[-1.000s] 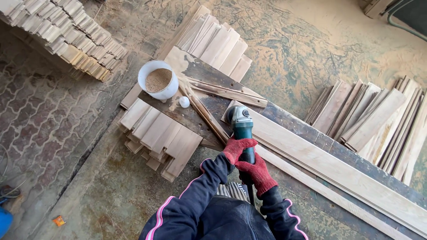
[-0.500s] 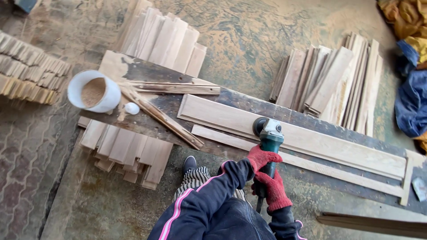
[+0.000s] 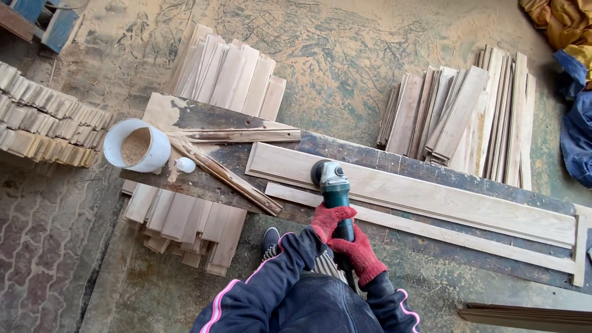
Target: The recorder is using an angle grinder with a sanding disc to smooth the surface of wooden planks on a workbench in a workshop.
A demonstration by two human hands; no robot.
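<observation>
- Grinder point(image 3: 333, 185) is gripped by both gloved hands, left hand point(image 3: 328, 219) and right hand point(image 3: 357, 253) closed round its body
- Its disc is set on the plank point(image 3: 431, 197)

Red knit gloves, dark navy jacket sleeves with pink stripes, striped trousers.

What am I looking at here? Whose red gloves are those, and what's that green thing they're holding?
The picture comes from a camera worn on a person's head, looking down, so you see that person's own arms. The left hand and right hand, both in red gloves, hold a green power tool. Its round head sits on a long pale board lying on a dark, worn workbench. Also on the bench are a white bucket of sawdust and a small white ball. Piles of short wood slats lie on the dusty floor around it.
</observation>
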